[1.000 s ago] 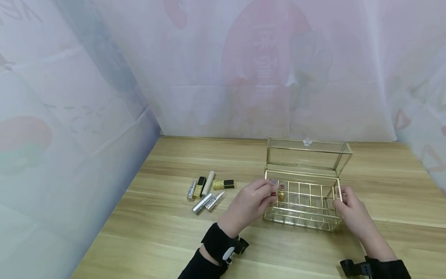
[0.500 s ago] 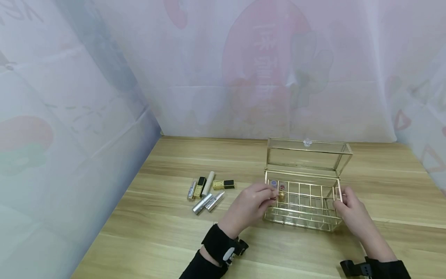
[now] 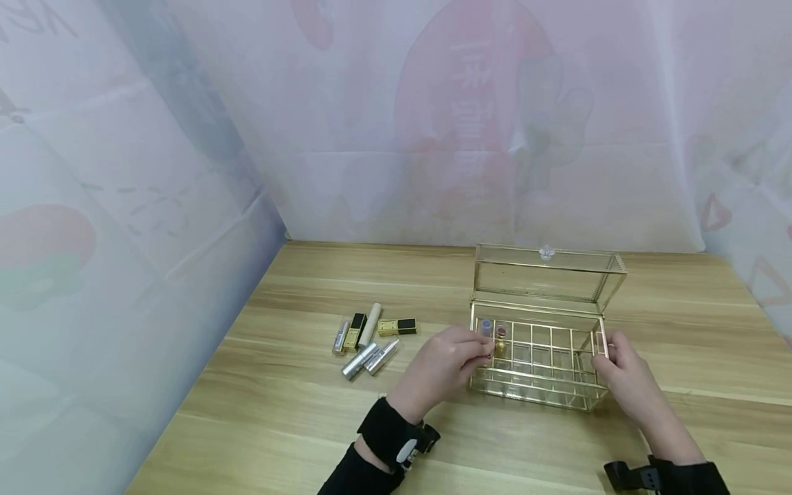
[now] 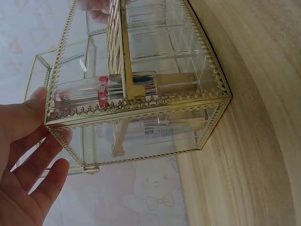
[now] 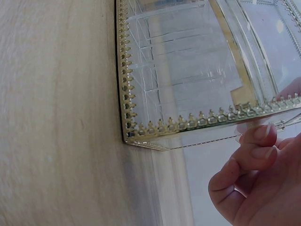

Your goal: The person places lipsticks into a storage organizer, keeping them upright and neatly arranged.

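A gold-framed clear glass organizer box (image 3: 532,380) has its lid (image 3: 547,262) raised and a gold grid inside. My left hand (image 3: 444,363) pinches the top of a clear-capped lipstick (image 4: 110,92) with a red ring, standing in the front-left compartment. In the left wrist view, the thumb meets the box's top edge beside its cap. Two more tubes stand close by: a blue-topped one (image 3: 486,326) behind and a gold one with a dark red top (image 3: 500,344) to the right. My right hand (image 3: 631,375) grips the box's right side, thumb in front and fingers at the rim.
Left of the box, several lipsticks lie loose on the wooden table (image 3: 266,412): a black-and-gold one (image 3: 397,327), a white tube (image 3: 370,324) and silver ones (image 3: 359,362). A printed curtain (image 3: 371,172) hangs behind the table and along its left side.
My left fingertips have sunk slightly into the front-left compartment, and the blue-topped tube behind them shows more fully. The right hand and box stay put.
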Tool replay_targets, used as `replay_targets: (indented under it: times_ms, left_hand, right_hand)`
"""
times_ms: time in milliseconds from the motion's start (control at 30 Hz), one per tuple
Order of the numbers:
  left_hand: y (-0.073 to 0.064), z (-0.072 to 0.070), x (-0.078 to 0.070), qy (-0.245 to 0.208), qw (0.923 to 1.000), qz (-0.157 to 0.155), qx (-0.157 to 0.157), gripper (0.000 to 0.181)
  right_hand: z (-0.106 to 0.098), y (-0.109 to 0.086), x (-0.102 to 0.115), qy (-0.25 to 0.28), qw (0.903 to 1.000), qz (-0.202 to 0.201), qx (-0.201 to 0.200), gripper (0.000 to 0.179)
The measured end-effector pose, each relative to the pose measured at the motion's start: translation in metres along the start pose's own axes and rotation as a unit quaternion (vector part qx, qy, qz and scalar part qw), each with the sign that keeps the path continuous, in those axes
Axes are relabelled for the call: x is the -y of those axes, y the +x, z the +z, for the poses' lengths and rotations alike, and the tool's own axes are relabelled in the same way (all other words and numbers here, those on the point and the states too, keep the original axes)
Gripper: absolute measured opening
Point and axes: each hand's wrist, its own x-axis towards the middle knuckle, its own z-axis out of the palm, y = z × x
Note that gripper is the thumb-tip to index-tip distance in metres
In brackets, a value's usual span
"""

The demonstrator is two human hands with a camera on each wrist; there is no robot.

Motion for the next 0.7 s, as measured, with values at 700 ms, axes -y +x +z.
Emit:
replay_targets:
  times_ms: [700]
  left_hand:
    - [-0.006,0.002,0.0026,-0.017,0.9998,0.009,0.002,0.015]
  right_hand:
    - [0.0012,0.0008,-0.0025,0.005,1.0,0.0,0.0,0.027]
